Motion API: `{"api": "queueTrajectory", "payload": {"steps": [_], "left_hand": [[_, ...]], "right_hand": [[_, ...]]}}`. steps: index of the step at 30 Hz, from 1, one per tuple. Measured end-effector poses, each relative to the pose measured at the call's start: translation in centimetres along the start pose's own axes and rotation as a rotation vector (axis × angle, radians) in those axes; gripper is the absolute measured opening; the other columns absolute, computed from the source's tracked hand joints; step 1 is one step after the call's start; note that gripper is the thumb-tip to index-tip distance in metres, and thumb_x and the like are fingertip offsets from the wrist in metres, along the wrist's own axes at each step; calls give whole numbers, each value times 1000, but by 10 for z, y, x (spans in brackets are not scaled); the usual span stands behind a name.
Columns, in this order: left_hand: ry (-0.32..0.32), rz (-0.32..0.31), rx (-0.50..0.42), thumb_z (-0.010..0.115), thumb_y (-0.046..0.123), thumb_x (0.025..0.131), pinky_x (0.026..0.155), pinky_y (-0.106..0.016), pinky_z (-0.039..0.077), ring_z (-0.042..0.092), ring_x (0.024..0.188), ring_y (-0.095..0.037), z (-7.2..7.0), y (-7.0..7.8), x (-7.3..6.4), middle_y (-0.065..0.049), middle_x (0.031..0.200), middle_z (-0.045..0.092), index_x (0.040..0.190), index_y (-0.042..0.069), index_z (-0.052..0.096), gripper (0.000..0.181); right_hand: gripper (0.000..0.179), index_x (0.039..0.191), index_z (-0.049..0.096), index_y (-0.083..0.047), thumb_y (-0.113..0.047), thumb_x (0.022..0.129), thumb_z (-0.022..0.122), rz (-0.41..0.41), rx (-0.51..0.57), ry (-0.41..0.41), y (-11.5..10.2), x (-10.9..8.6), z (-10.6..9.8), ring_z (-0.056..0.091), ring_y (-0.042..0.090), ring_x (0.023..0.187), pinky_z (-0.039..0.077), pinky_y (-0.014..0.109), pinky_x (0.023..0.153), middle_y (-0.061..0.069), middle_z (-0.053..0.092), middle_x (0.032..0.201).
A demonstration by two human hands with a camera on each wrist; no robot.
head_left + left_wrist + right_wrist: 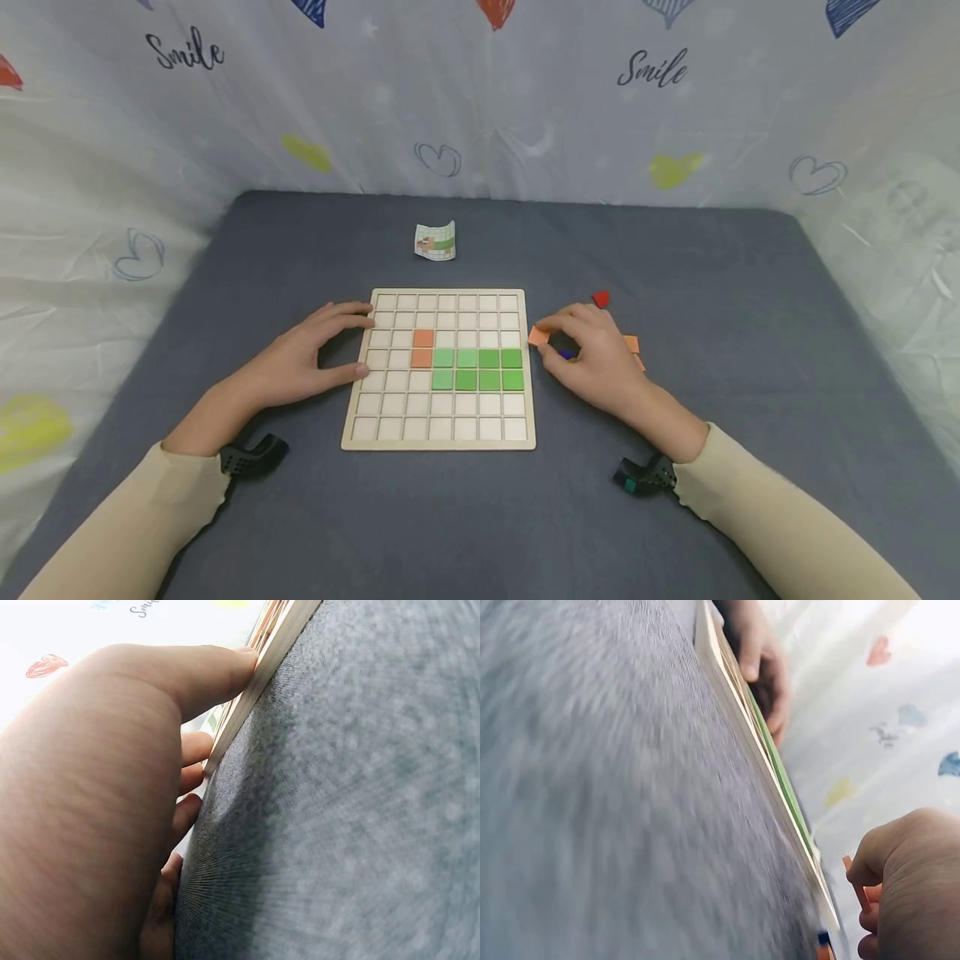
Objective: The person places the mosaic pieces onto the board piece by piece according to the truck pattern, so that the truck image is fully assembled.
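on my head feed, i am holding an orange tile (537, 336) just beside the right edge of a board (438, 446); my right hand (591, 352) is pinching it, thumb and fingers clamping it. my left hand (307, 357) is resting against the board's left edge, its thumb and fingers spreading apart. on the grid, two orange squares (423, 338) are lying in one column, and eight green squares (466, 380) are forming two rows to the right, the upper row lining up with the lower orange square. i am seeing a blue piece (567, 355) showing partly under my right hand, other orange pieces (632, 342) lying past its outer side, and a red piece (601, 299) lying near its knuckles. beyond the board, a small picture card (435, 242) is curling on the grey table (465, 517). a white curtain (495, 108) is hanging behind.
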State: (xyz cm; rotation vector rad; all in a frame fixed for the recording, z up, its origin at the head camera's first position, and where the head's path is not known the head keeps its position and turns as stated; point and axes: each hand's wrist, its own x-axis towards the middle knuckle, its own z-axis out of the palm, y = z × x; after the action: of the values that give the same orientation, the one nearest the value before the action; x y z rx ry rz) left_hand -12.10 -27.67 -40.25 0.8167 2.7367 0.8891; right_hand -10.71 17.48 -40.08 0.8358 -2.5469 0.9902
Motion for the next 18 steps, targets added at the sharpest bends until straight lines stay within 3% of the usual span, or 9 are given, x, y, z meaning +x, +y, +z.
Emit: {"api": "queueTrajectory", "payload": {"steps": [18], "left_hand": [[-9,-24,5,81,47,101,133,-68,18,18,167,-37,-1,3,0,-3,174,37,156,20,58,66]], "right_hand": [[21,116,82,-8,-12,97,78,-138,53,-98,-37,26,42,61,20,96,49,42,91,0,71,105]]}}
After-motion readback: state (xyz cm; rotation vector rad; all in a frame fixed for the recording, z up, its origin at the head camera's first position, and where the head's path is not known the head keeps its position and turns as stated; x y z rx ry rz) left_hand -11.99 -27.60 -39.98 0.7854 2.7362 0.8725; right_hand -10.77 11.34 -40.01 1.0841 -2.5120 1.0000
